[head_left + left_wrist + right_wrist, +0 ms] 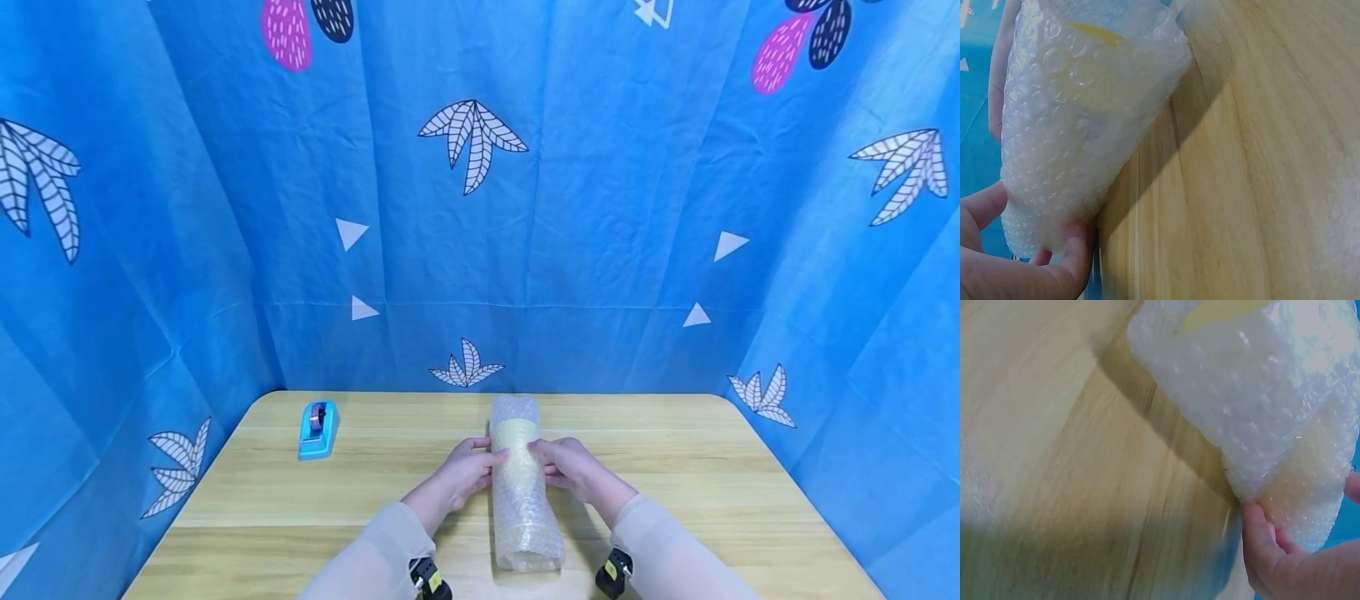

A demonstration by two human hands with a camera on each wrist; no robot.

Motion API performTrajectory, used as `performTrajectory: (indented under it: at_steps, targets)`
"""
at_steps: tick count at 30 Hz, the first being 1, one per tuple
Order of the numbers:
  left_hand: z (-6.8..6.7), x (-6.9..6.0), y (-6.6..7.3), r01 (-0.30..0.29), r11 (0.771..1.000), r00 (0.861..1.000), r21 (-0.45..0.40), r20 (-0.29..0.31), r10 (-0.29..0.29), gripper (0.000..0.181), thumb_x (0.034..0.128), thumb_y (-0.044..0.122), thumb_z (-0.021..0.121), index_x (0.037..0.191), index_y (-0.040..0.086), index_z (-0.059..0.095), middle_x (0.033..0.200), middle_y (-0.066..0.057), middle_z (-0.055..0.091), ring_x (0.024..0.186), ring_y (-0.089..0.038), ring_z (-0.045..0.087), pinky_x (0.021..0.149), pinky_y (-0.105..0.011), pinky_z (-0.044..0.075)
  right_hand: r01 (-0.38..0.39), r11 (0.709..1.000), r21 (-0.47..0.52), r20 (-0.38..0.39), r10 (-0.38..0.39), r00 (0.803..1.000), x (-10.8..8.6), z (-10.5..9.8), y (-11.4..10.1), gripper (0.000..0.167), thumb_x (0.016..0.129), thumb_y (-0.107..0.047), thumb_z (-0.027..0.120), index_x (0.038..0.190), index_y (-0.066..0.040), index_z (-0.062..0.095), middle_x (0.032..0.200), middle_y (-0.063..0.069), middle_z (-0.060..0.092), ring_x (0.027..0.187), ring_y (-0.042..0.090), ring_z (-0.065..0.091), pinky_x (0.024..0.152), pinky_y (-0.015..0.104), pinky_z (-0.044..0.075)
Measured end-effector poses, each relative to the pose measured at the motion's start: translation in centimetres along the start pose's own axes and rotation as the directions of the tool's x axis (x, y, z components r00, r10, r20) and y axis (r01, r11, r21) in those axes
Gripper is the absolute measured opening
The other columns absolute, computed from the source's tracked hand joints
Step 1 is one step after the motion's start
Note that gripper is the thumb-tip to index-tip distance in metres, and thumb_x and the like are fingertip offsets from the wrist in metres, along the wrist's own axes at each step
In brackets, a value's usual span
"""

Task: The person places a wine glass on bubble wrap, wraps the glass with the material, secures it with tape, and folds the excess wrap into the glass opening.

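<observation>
A long roll of bubble wrap (525, 500) lies lengthwise on the table, with something pale yellow showing through its layers. My left hand (459, 477) grips its left side, thumb on top and fingers down along the edge. From the right, my right hand (579, 468) holds it at about the same height, its thumb also on top. In the left wrist view the bubble wrap (1066, 137) has a yellow edge near its open end. The right wrist view shows fingertips (1257, 528) against the wrap's lower side. What is wrapped inside cannot be made out.
A blue tape dispenser (318, 431) stands at the table's back left. The wooden table (675, 500) has rounded back corners. Blue patterned curtains (585, 208) hang behind it and on both sides.
</observation>
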State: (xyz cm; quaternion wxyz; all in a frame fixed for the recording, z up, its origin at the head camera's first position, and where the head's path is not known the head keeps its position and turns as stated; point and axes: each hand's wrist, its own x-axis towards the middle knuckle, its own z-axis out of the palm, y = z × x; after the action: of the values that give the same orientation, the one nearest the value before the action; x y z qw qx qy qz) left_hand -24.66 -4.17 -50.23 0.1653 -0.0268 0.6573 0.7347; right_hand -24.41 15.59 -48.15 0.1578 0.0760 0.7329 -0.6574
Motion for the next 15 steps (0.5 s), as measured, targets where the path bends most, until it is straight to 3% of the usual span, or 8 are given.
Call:
performTrajectory:
  at_steps: [8, 15]
  targets:
    - [0.00, 0.05, 0.17, 0.010, 1.000, 1.000, -0.024, 0.005, -0.010, 0.062, 0.0932, 0.006, 0.067, 0.144, -0.011, 0.034, 0.131, -0.028, 0.051, 0.108, -0.031, 0.062, 0.096, -0.042, 0.054, 0.015, 0.998, 0.064, 0.048, -0.018, 0.999, 0.22, 0.02, 0.21, 0.029, 0.092, -0.020, 0.063, 0.105, 0.005, 0.056, 0.070, -0.001, 0.052, 0.064, 0.008, 0.052, 0.068, 0.025, 0.054]
    - [0.02, -0.05, 0.21, 0.017, 1.000, 1.000, -0.025, 0.004, -0.017, 0.060, 0.0931, 0.004, 0.065, 0.144, -0.009, 0.035, 0.130, -0.026, 0.050, 0.108, -0.031, 0.059, 0.097, -0.043, 0.053, 0.019, 0.996, 0.082, 0.080, -0.026, 0.996, 0.31, 0.26, 0.32, 0.021, 0.091, -0.019, 0.059, 0.099, 0.001, 0.056, 0.065, -0.003, 0.049, 0.060, 0.007, 0.045, 0.063, 0.023, 0.050]
